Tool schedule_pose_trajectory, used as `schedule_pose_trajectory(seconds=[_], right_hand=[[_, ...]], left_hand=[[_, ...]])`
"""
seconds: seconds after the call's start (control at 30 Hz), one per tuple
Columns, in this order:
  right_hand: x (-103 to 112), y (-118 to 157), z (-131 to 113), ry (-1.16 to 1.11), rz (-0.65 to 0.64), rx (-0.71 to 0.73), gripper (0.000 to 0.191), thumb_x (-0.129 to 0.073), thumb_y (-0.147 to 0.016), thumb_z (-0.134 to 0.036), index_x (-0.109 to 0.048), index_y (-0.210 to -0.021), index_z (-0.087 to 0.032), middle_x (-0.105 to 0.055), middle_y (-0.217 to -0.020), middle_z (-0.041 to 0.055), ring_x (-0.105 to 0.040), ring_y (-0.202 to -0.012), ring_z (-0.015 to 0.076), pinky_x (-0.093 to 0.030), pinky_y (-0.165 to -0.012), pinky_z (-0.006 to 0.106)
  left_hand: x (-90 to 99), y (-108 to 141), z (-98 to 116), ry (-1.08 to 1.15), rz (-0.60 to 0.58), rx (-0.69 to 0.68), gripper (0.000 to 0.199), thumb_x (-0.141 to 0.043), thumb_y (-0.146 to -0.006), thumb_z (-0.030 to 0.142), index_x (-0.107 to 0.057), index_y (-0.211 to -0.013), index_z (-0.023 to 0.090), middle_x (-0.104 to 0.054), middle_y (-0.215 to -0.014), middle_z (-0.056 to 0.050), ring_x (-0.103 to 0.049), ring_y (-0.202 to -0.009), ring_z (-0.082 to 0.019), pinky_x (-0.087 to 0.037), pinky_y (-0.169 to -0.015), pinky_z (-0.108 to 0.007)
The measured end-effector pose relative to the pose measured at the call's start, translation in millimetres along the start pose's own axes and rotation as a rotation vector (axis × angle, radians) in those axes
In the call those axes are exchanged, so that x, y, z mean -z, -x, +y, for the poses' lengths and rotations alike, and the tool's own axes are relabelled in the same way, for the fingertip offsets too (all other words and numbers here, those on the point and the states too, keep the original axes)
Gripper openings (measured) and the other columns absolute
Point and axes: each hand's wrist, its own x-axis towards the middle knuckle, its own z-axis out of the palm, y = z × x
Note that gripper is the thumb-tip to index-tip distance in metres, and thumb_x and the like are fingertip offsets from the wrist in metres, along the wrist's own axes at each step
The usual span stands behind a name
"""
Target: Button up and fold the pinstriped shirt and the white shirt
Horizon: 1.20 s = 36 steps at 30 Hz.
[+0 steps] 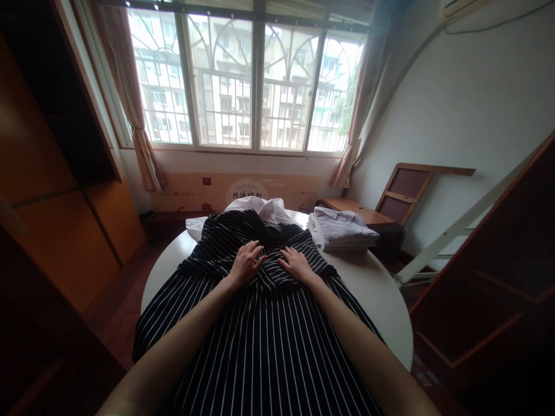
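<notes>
Black garment with thin white stripes (269, 323) spread across round white desk (377, 289), centre to lower centre of frame. Left hand (248, 263) and right hand (296, 264) laid palm-down on its gathered middle, fingers loosely spread.

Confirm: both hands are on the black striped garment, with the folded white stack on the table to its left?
Wrong side: in the head view, the stack is on the table to the right of the garment. The left hand and right hand are on the garment.
</notes>
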Motion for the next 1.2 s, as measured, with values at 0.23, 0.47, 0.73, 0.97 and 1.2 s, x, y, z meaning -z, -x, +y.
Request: schedule_pose_trajectory(seconds=[0.23, 0.47, 0.73, 0.97, 1.2], right_hand=[[3, 2, 0, -0.002, -0.008, 0.011, 0.057, -0.026, -0.087, -0.052, -0.034, -0.134, -0.02, -0.028, -0.142, 0.0063, -0.018, -0.132, 0.0213, -0.015, -0.105, 0.04], [2, 2, 2, -0.019, 0.006, 0.007, 0.056, -0.028, -0.087, -0.051, -0.036, -0.133, -0.02, -0.028, -0.142, 0.0058, -0.019, -0.131, 0.0214, -0.014, -0.105, 0.04], [3, 3, 2, -0.03, -0.004, -0.002, 0.056, -0.028, -0.087, -0.051, -0.036, -0.133, -0.02, -0.027, -0.143, 0.0054, -0.019, -0.132, 0.0211, -0.014, -0.105, 0.041], [3, 3, 1, -0.013, -0.009, -0.004, 0.055, -0.028, -0.087, -0.051, -0.035, -0.133, -0.021, -0.027, -0.143, 0.0051, -0.018, -0.132, 0.0205, -0.014, -0.105, 0.04], [5, 4, 0, -0.019, -0.014, -0.01, 0.056, -0.027, -0.087, -0.051, -0.034, -0.134, -0.021, -0.027, -0.143, 0.0054, -0.018, -0.132, 0.0206, -0.014, -0.105, 0.041]], left_hand=[[35.4, -1, -69, -0.202, 0.371, 0.487, 0.048, -0.041, -0.083, 0.034, -0.043, -0.125, 0.011, -0.037, -0.135, -0.018, -0.03, -0.125, -0.03, -0.025, -0.1, -0.046], [54.5, 16, -110, -0.03, 0.335, 1.087, 0.046, -0.032, -0.083, 0.037, -0.052, -0.114, 0.01, -0.055, -0.116, -0.02, -0.049, -0.107, -0.033, -0.038, -0.085, -0.043], [52.2, 15, -111, -0.018, 0.13, 1.101, 0.047, -0.033, -0.079, 0.042, -0.058, -0.107, 0.013, -0.062, -0.104, -0.019, -0.057, -0.096, -0.034, -0.043, -0.074, -0.041], [54.8, 15, -108, -0.047, 0.101, 1.101, 0.047, -0.04, -0.074, 0.042, -0.056, -0.108, 0.013, -0.062, -0.103, -0.02, -0.058, -0.094, -0.034, -0.044, -0.072, -0.041], [51.7, 19, -108, -0.003, 0.145, 1.063, 0.044, -0.04, -0.075, 0.038, -0.053, -0.108, 0.011, -0.061, -0.102, -0.023, -0.057, -0.094, -0.036, -0.043, -0.071, -0.043]])
